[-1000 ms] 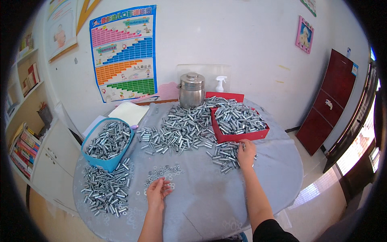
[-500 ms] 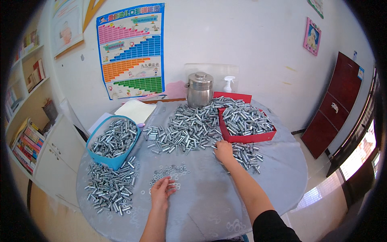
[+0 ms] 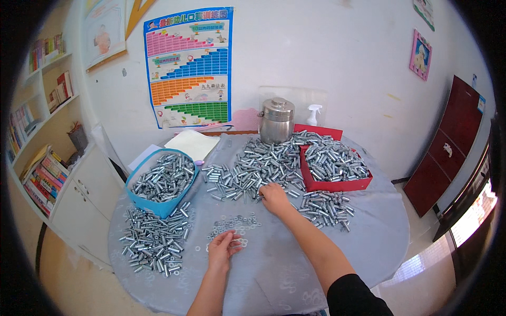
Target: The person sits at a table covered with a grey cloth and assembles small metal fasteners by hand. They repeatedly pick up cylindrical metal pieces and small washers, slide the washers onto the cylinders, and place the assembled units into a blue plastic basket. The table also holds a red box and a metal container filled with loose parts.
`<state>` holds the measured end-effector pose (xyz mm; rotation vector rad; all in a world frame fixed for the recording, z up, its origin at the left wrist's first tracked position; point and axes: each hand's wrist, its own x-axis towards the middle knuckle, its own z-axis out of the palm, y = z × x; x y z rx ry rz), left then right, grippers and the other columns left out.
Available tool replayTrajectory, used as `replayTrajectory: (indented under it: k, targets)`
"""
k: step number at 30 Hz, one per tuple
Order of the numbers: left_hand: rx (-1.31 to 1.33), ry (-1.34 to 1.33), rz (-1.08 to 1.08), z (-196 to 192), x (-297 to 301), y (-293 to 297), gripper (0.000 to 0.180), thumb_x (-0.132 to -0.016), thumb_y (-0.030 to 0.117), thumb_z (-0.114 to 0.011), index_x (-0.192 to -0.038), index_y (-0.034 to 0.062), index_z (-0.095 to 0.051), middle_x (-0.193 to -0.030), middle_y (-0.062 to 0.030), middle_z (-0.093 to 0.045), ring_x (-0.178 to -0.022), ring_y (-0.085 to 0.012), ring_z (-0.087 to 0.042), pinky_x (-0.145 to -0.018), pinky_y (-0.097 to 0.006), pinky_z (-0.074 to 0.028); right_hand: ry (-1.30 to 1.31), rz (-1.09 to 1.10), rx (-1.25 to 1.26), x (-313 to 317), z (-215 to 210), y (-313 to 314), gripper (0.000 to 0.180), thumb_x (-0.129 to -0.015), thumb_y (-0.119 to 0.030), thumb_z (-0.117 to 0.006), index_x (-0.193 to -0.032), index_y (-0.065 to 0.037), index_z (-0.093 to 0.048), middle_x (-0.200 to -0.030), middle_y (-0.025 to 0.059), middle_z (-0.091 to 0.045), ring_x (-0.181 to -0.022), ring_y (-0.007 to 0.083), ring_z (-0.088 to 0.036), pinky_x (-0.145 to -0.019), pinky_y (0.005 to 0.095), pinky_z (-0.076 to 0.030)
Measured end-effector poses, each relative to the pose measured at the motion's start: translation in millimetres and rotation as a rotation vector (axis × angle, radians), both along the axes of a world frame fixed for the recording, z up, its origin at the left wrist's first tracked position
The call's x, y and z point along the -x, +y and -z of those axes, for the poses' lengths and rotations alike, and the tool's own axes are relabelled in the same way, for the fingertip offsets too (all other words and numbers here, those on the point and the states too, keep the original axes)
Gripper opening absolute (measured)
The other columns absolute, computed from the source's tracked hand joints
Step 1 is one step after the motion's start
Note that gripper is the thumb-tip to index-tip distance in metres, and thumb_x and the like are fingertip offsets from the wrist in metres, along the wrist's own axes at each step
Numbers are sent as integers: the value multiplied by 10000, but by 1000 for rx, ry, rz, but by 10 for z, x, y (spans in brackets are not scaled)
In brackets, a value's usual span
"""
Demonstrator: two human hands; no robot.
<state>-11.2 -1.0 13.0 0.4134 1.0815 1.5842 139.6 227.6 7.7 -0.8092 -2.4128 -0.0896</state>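
My right hand [image 3: 275,199] reaches to the near edge of a wide heap of shiny metal sleeves [image 3: 269,163]. Its fingers are bent together and pointed down among the pieces; what lies between them is hidden. Beside a patch of small metal washers [image 3: 242,220] in the middle of the table, my left hand [image 3: 221,252] hovers low with thumb and forefinger pinched. Anything in that pinch is too small to make out. A smaller cluster of sleeves [image 3: 326,208] lies to the right of my right wrist.
A blue basket [image 3: 153,207] full of sleeves stands at the left, with a loose heap of sleeves [image 3: 155,239] before it. At the back right is a filled red box [image 3: 340,185]. Behind the heap stand a steel pot [image 3: 278,124] and a white spray bottle [image 3: 313,115].
My right hand has moved left along the heap's near edge, away from the smaller cluster. My left hand stays by the washers. The whole view has shifted slightly.
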Motion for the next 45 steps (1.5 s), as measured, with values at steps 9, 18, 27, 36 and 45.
replayTrajectory:
  k: [9, 18, 27, 36, 45]
  targets:
    - [-40, 69, -14, -61, -76, -8, 200, -883, 121, -562, -1035, 1, -610, -926, -117, -649, -740, -149, -618, -623, -269, -544, 393, -3, 943, -13, -185, -746, 268, -740, -162, -708, -954, -26, -621, -850, 80, -652, -788, 178, -612, -708, 303, -473]
    - [-94, 209, -132, 98, -121, -7, 183, -869, 117, -583, -1021, 17, -607, -922, -82, -635, -797, -144, -610, -638, -268, -536, 679, -248, 1422, 94, -15, -1451, 331, -787, -181, -698, -1043, 3, -600, -942, 69, -641, -874, 113, -583, -766, 247, -461]
    - [-96, 180, -90, -50, -107, -49, 131, -869, 170, -600, -895, 42, -604, -594, 44, -456, -471, -41, -387, -396, -208, -345, 1147, -361, 1571, 30, -71, -1488, 342, -849, -107, -609, -1177, -40, -538, -1009, 66, -625, -902, 139, -586, -792, 271, -469]
    - [15, 285, -59, -98, -165, -50, 168, -867, 209, -612, -834, 47, -636, -526, 70, -395, -421, -16, -310, -371, -190, -234, 1097, -370, 1349, 45, 30, -1488, 327, -841, -66, -606, -1157, -32, -528, -1026, 92, -633, -929, 137, -586, -813, 266, -458]
    - [22, 313, 28, -84, -163, -51, 253, -908, 291, -549, -814, 61, -598, -506, 77, -365, -401, -20, -289, -365, -196, -223, 1023, -354, 1353, 75, -13, -1569, 315, -802, -41, -661, -1095, -22, -548, -969, 54, -633, -891, 107, -577, -800, 235, -449]
